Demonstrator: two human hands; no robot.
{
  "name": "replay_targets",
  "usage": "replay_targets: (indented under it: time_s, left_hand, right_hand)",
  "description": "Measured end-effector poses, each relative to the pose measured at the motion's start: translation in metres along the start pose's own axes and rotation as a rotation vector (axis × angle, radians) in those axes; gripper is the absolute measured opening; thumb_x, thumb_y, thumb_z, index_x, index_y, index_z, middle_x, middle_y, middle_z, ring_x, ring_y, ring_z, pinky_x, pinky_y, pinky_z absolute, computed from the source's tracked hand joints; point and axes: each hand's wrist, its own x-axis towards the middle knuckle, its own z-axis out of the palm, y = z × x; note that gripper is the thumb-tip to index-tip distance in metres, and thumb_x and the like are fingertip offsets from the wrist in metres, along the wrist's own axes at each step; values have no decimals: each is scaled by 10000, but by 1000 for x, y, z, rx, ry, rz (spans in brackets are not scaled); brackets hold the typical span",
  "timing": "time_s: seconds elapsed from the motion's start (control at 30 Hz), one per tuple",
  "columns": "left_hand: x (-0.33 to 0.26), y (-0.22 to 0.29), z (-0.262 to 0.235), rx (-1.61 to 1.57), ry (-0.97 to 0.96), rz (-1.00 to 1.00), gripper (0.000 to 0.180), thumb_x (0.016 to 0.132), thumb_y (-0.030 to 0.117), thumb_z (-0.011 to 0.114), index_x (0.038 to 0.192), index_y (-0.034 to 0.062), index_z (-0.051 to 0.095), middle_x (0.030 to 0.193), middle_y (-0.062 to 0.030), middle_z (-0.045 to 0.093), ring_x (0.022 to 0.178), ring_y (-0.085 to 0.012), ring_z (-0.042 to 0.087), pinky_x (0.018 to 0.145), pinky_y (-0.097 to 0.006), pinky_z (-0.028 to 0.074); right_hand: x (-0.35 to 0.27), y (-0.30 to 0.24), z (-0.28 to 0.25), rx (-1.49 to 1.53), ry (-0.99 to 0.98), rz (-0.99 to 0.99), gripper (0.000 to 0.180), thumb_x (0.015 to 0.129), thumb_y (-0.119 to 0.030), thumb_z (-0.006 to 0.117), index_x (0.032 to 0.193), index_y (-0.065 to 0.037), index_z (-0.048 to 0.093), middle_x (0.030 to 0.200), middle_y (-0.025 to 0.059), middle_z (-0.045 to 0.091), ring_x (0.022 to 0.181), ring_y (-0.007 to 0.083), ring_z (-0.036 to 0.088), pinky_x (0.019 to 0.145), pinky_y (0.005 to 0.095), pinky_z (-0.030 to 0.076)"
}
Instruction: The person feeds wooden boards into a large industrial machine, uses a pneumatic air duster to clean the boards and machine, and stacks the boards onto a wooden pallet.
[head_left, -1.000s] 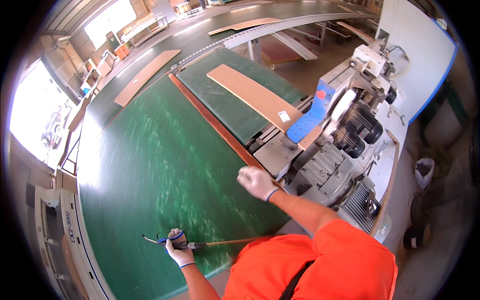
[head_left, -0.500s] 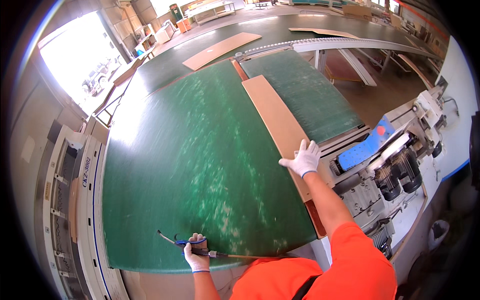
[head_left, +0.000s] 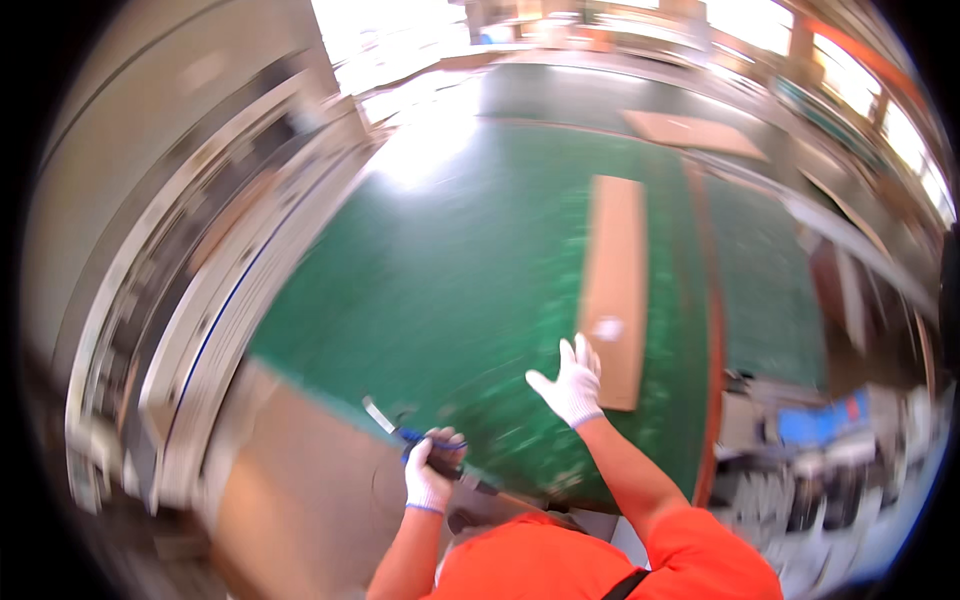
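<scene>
My left hand (head_left: 430,478), in a white glove, is closed around the handle of a blue and black air blow gun (head_left: 411,437). The gun's thin bent nozzle points away to the left, and a hose runs from its back toward my body. A long, light-brown board (head_left: 617,270) lies flat on the green belt (head_left: 470,270), with a small white label (head_left: 607,328) on its near half. My gloved right hand (head_left: 572,385) is open with fingers spread at the board's near left edge. Whether the fingertips touch it, I cannot tell.
A reddish-brown strip (head_left: 712,330) borders the belt on the right, with a narrower green belt (head_left: 760,280) beyond. Another brown board (head_left: 695,133) lies at the far right. A machine with a blue part (head_left: 822,420) stands near right; a long machine (head_left: 230,285) lines the left.
The view has swung left and is blurred. The board has moved left onto the belt, away from the reddish strip. My right hand has shifted off the board's top to its left edge.
</scene>
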Motion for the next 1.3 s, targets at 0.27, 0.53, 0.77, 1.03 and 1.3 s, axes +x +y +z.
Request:
replay_targets:
  time_s: [0.27,0.53,0.77,1.03,1.3]
  left_hand:
    - [-93,111,-127,363,393,329,341,1049,321,565,1199,37,680,1155,-53,697,1098,-191,634,974,-374,491]
    - [-138,240,-233,613,365,347,500,1037,306,615,1397,-38,580,1277,-77,654,1167,-158,590,1022,-317,468]
    - [-89,360,-326,393,582,336,505,1042,291,618,1396,-67,571,1307,-145,670,1190,-235,659,1043,-365,507]
    - [-28,582,-505,100,964,640,341,1023,260,636,1213,-22,662,1067,-97,716,976,-230,703,851,-358,568]
    - [-47,477,-706,516,1425,-59,476,898,335,641,1060,-111,683,892,-143,726,824,-294,687,744,-487,538]
  right_hand:
    - [-189,-262,96,443,-912,-841,892,818,-333,760,1542,-22,340,1486,272,478,1290,452,558,1063,482,493]
    - [-215,-412,215,469,-1377,-625,578,967,-452,645,1355,-29,581,1212,265,685,1162,415,658,959,461,522]
    - [-161,-593,306,354,-1338,-709,542,958,-558,624,1133,-50,692,959,268,719,981,469,686,843,507,523]
    - [-86,-835,450,417,-1278,-633,526,961,-574,615,968,-55,698,808,117,732,813,305,718,763,424,534]
    - [22,-981,600,644,-1139,-204,452,979,-484,648,899,-39,640,662,64,653,526,173,587,517,352,463]
